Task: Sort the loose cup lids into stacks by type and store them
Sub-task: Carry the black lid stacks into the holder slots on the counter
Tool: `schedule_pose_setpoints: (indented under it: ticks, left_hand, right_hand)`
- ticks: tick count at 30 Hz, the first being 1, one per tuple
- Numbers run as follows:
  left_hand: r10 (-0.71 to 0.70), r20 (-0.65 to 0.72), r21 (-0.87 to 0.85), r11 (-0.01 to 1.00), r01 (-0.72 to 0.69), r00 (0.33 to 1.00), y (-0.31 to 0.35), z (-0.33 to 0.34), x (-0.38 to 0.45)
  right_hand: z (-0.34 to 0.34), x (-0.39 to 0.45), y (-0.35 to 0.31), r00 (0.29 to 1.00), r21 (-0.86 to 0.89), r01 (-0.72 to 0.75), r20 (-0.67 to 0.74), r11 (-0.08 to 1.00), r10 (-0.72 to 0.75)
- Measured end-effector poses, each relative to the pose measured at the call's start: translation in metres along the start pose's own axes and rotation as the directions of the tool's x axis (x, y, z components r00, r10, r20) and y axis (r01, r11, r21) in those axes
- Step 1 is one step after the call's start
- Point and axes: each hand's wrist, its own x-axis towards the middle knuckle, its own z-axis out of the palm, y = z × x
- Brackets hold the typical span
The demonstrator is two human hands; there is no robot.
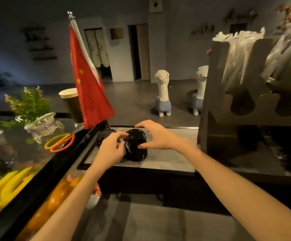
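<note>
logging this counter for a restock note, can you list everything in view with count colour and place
lid stack: 1, black, on the grey tray, between both hands
loose lids: count unclear, black, behind the left hand
tray: 1, grey, centre counter
flag: 1, red with yellow stars, left of tray
paper cup: 1, dark with white rim, behind flag
plant: 1, green, far left
glass dish: 1, clear, in front of plant
scissors: 1, yellow and orange handles, left counter
alpaca toys: 2, white, floor beyond counter
rack: 1, dark, right, holds clear sleeves
left hand: grips the stack's left side
right hand: fingers spread, touching the stack's right side
</note>
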Motion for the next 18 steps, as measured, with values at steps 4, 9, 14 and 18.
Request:
schedule_pose_setpoints:
  ticks: [4, 9, 14, 18]
  left_hand:
    - [0.062, 0.042, 0.119, 0.991, -0.066, 0.997, -0.02, 0.017, -0.006]
    - [0.094, 0.027, 0.207, 0.974, -0.098, 0.995, -0.036, 0.036, -0.008]
    - [0.11, -0.005, 0.152, 0.982, -0.108, 0.994, -0.041, 0.044, -0.008]
    - [0.072, -0.005, 0.02, 0.997, -0.072, 0.997, -0.037, 0.043, -0.013]
  right_hand:
    - [0.033, 0.026, 0.003, 0.996, -0.104, -0.066, 0.045, 0.992, 0.071]
    - [0.056, 0.037, 0.01, 0.986, -0.147, -0.12, 0.101, 0.982, 0.136]
    - [0.075, 0.039, 0.017, 0.98, 0.097, -0.199, 0.005, 0.975, 0.199]
    - [0.086, 0.039, 0.018, 0.973, 0.217, -0.187, -0.092, 0.958, 0.211]
